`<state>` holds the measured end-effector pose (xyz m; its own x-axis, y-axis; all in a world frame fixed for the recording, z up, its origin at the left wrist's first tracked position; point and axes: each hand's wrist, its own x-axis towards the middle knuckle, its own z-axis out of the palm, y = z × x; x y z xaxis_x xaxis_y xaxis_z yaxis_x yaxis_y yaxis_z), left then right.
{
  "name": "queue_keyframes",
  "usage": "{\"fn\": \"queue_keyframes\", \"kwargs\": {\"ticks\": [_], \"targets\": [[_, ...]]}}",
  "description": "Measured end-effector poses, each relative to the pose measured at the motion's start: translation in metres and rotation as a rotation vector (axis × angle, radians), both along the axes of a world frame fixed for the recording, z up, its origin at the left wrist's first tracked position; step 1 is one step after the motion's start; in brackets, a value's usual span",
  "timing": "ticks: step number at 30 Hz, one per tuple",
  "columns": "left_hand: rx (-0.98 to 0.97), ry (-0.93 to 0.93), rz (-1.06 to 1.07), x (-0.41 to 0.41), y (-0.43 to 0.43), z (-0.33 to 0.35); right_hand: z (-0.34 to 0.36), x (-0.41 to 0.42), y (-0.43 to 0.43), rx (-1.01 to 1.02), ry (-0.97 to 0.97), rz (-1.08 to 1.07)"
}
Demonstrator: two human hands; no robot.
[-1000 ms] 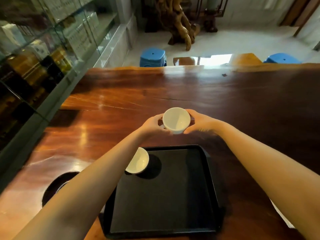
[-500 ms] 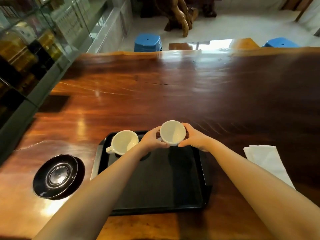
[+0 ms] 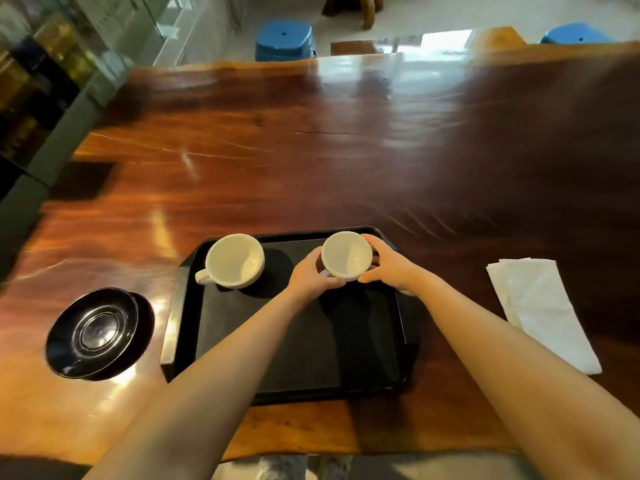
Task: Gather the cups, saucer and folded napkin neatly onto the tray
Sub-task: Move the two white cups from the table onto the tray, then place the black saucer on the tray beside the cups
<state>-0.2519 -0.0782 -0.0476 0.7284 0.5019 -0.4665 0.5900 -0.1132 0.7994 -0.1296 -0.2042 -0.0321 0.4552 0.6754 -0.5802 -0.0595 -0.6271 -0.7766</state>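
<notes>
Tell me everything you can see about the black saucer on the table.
The black saucer is round, glossy and dark, seemingly glazed ceramic, with concentric rings around a central well that catch the light. It sits upright and empty on the wooden table, left of the black tray and apart from it. Neither hand touches it.

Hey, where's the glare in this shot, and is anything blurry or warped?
Head view: bright glare streaks the table beside the saucer and along its far edge; the shelves at left are blurred; wide-angle distortion bows the edges; the cups cast soft shadows on the tray.
</notes>
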Motion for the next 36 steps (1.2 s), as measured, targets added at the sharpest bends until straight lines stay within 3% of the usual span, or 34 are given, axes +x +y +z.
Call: {"fn": "queue_keyframes", "kwargs": {"ticks": [7, 15, 20, 24, 36], "targets": [[-0.006, 0.059, -0.062, 0.008, 0.005, 0.001, -0.002, 0.006, 0.000, -0.051, -0.044, -0.017], [-0.063, 0.225, -0.123, 0.012, 0.015, 0.026, 0.020, 0.020, -0.001, -0.273, -0.147, 0.089], [0.061, 0.290, -0.243, 0.012, 0.027, 0.063, 0.054, 0.029, 0.003, -0.350, -0.215, 0.206], [0.150, 0.339, -0.315, 0.012, 0.039, 0.096, 0.088, 0.034, 0.011, -0.403, -0.374, 0.344], [0.270, 0.332, -0.315, -0.018, 0.067, 0.178, 0.190, 0.020, 0.056, -0.466, -0.558, 0.618]]}}
